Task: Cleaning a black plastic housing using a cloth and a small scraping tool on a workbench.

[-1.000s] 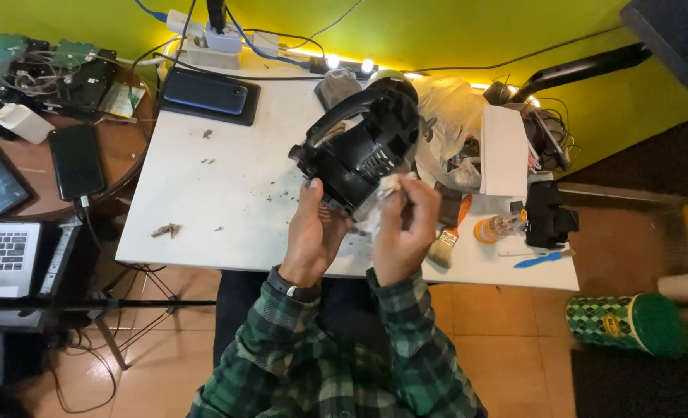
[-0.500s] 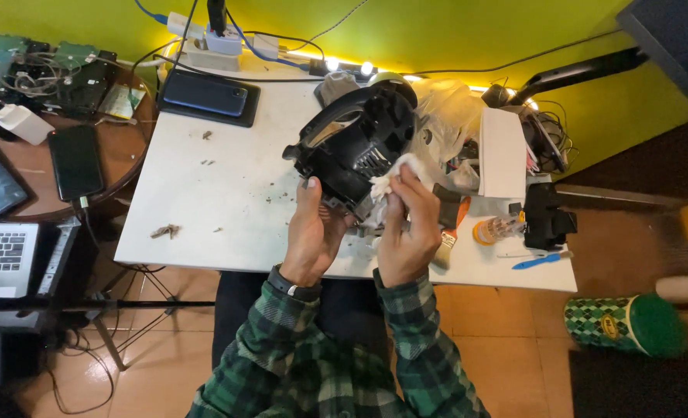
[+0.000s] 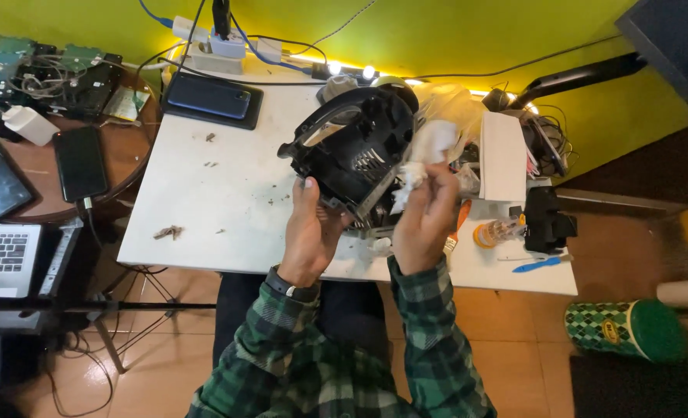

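Note:
A large black plastic appliance housing [image 3: 357, 155] with a handle and vent slots is tilted up over the white table [image 3: 205, 209]. My left hand [image 3: 309, 236] grips its lower edge from below. My right hand [image 3: 425, 217] holds a crumpled white cloth [image 3: 425, 151] pressed against the housing's right side. Both sleeves are green plaid.
A phone on a dark pad [image 3: 208, 99] lies at the table's back left, a power strip [image 3: 220, 46] with cables behind it. A white box [image 3: 503, 155], an orange-handled tool [image 3: 460, 220], a blue pen [image 3: 541, 265] and a black device [image 3: 547, 219] crowd the right. A laptop [image 3: 0, 255] sits left.
The housing has been tipped further up and toward the back. My right hand with the white cloth has moved up along its right side.

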